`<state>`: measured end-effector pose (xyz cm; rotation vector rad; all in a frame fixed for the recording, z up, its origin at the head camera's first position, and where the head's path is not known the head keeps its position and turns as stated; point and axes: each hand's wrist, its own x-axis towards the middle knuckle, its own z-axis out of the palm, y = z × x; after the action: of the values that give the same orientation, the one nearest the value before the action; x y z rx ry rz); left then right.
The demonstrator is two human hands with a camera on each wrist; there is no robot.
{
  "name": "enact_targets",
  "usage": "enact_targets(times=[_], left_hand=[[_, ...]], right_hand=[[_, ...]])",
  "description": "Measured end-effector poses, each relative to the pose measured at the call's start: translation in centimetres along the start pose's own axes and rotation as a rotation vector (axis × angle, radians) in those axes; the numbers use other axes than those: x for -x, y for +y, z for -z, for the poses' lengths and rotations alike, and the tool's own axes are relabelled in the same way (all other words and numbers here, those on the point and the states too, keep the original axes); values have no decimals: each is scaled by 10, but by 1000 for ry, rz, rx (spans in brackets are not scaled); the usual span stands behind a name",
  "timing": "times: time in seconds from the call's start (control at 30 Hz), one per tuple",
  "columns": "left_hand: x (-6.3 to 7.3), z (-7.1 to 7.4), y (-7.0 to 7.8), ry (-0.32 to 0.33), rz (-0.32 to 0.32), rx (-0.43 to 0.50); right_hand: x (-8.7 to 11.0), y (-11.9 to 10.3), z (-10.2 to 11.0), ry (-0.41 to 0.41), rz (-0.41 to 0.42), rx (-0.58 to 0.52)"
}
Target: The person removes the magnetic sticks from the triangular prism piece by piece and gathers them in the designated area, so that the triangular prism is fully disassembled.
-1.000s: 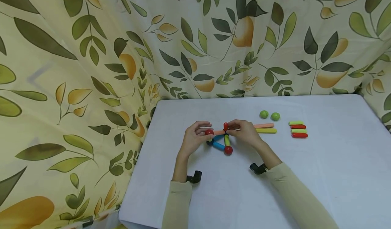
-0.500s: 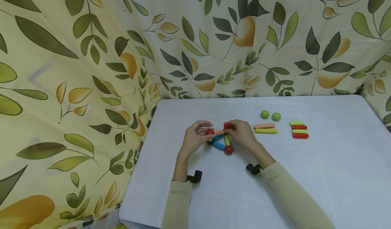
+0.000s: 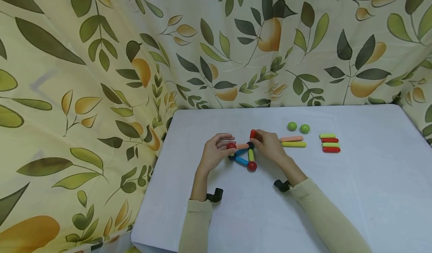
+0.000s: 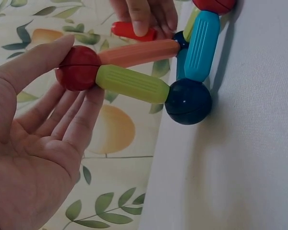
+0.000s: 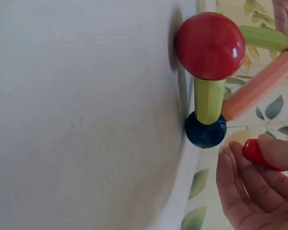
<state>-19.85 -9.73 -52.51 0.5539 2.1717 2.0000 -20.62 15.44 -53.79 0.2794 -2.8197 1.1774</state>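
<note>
On the desk, a ball-and-rod frame has a red ball nearest. On its left, fingers of the left hand pinch a raised red ball; at its far right corner, the right hand's fingers grasp a red rod, apart from the dark blue ball. Well right lie four short rods; farther, two green balls.

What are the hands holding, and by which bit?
The left hand pinches the joined frame by a red ball; the right hand pinches a red rod by its sides.
</note>
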Motion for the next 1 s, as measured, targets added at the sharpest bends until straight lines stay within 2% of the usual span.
enact_targets(times=[0.27, 0.47, 0.63, 0.83, 1.0], left_hand=[[0, -2, -2, 10, 20, -11], [-1, -1, -2, -7, 11, 7], [0, -1, 0, -7, 20, -1], [0, 0, 1, -10, 26, 2], [0, 0, 1, -6, 32, 11]], right_hand=[[9, 4, 14, -4, -34, -18], [16, 7, 30, 3, -10, -31], [23, 15, 41, 1, -29, -36], [36, 25, 54, 22, -85, -55], [50, 34, 67, 40, -92, -27]])
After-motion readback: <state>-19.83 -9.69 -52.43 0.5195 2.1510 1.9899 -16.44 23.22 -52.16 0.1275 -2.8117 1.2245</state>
